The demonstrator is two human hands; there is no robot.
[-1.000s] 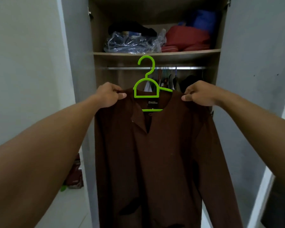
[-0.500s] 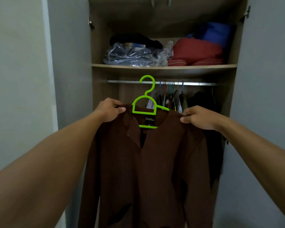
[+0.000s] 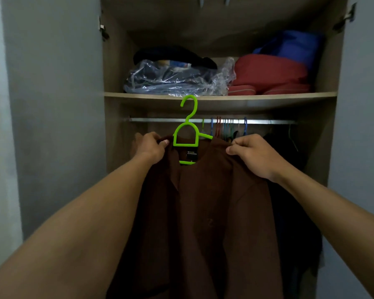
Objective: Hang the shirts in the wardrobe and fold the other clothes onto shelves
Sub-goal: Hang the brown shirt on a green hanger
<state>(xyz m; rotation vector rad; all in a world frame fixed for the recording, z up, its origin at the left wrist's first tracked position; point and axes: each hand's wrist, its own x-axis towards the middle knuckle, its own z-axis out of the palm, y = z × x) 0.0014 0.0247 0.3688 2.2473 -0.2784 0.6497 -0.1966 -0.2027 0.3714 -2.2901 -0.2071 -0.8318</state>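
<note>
Both hands pinch the brown shirt (image 3: 203, 212) at its shoulders, the left hand (image 3: 150, 147) just left of the green hanger (image 3: 187, 134) and the right hand (image 3: 252, 154) just right of it, fingers curled into the cloth. The shirt hangs before the open wardrobe (image 3: 115, 126), broadside, its width parallel to the rail (image 3: 263, 121). The hook tops rail height, near side, facing a bare stretch left of the other hangers (image 3: 227, 126). Hanging it likely means reaching farther in, then lowering; neither hand looks nearer.
</note>
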